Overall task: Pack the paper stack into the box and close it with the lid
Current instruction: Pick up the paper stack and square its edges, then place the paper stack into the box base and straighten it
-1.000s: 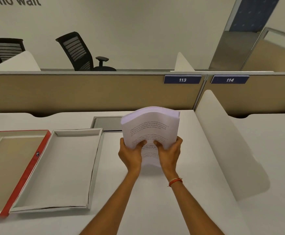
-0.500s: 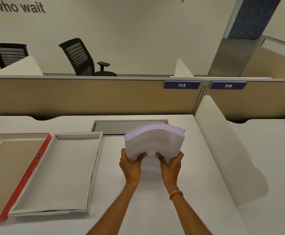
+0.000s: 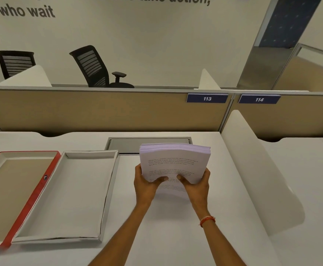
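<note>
Holding one paper stack (image 3: 174, 163): two hands.

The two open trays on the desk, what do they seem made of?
Both look like matte cardboard. The white box shows thin folded walls with creased corners; the red-edged lid has a plain brown inside, likely uncoated board.

Both forearms are bare, and a thin orange thread band (image 3: 207, 220) circles the right wrist.
</note>
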`<action>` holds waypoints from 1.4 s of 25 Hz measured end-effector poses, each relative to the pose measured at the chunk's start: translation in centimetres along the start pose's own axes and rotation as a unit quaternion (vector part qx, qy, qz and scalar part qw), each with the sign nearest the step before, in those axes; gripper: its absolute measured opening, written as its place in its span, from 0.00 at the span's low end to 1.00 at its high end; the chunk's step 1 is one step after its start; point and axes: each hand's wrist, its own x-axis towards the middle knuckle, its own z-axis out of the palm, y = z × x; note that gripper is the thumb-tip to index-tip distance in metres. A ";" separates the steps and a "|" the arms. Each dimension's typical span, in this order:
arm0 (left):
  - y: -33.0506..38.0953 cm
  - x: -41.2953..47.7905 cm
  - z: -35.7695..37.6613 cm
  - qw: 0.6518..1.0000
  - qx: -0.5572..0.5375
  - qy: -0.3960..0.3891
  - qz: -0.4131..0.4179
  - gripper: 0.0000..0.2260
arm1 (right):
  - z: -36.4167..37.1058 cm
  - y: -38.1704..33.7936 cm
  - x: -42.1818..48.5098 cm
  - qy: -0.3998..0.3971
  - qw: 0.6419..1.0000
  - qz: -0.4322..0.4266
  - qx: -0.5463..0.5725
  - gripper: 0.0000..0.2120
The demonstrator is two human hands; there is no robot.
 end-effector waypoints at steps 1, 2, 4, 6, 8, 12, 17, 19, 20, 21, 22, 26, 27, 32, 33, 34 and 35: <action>0.0 0.0 0.1 1.000 0.001 -0.003 -0.005 0.37 | 0.1 0.1 -0.1 -0.001 1.000 0.001 -0.005 0.38; 0.1 -0.1 0.2 1.000 0.001 -0.003 -0.009 0.37 | 0.2 0.1 -0.2 -0.001 1.000 0.006 -0.010 0.37; 0.1 -0.2 0.4 1.000 -0.002 0.002 -0.013 0.36 | 0.5 0.3 -0.3 0.005 1.000 0.018 -0.014 0.36; 0.0 -0.3 0.6 1.000 -0.008 0.008 -0.018 0.33 | 0.6 0.3 -0.4 0.013 1.000 0.022 -0.016 0.34; 0.2 -0.3 0.8 1.000 -0.001 0.016 -0.020 0.30 | 0.6 0.4 -0.3 0.020 0.999 0.023 -0.016 0.32; 0.3 0.0 1.1 0.999 0.025 0.023 -0.013 0.27 | 0.8 0.1 0.0 0.033 0.999 0.030 -0.016 0.30; 2.4 1.4 1.4 0.995 0.101 0.004 -0.012 0.27 | 1.6 -1.6 1.5 0.029 0.995 0.068 -0.065 0.29; 3.6 2.3 1.5 0.990 0.143 0.002 -0.019 0.27 | 1.9 -2.6 2.5 0.016 0.989 0.081 -0.122 0.31; 4.1 2.7 1.5 0.985 0.169 0.001 -0.023 0.28 | 2.0 -3.1 3.0 0.006 0.984 0.086 -0.159 0.32; 4.5 3.2 1.4 0.980 0.197 -0.003 -0.032 0.28 | 2.1 -3.7 3.4 -0.006 0.976 0.091 -0.198 0.33; 4.8 3.6 1.2 0.974 0.224 -0.007 -0.044 0.28 | 2.1 -4.1 4.0 -0.018 0.968 0.101 -0.230 0.35; 4.9 4.8 -0.1 0.957 0.276 -0.036 -0.082 0.27 | 1.8 -4.9 4.8 -0.101 0.952 0.127 -0.261 0.27; 4.8 4.9 -0.4 0.955 0.281 -0.045 -0.083 0.25 | 1.7 -4.7 4.8 -0.122 0.953 0.125 -0.248 0.24; 4.2 4.5 -2.3 0.946 0.305 -0.061 -0.089 0.24 | 2.7 -3.5 3.9 -0.146 0.949 0.149 -0.238 0.27; 4.1 4.4 -2.7 0.945 0.308 -0.061 -0.091 0.23 | 3.1 -3.3 3.6 -0.145 0.948 0.153 -0.237 0.28; 4.1 4.4 -3.2 0.945 0.310 -0.059 -0.092 0.23 | 3.5 -3.2 3.3 -0.146 0.949 0.156 -0.233 0.28; 4.0 4.5 -3.8 0.944 0.311 -0.057 -0.092 0.23 | 4.0 -3.1 2.9 -0.150 0.948 0.160 -0.231 0.28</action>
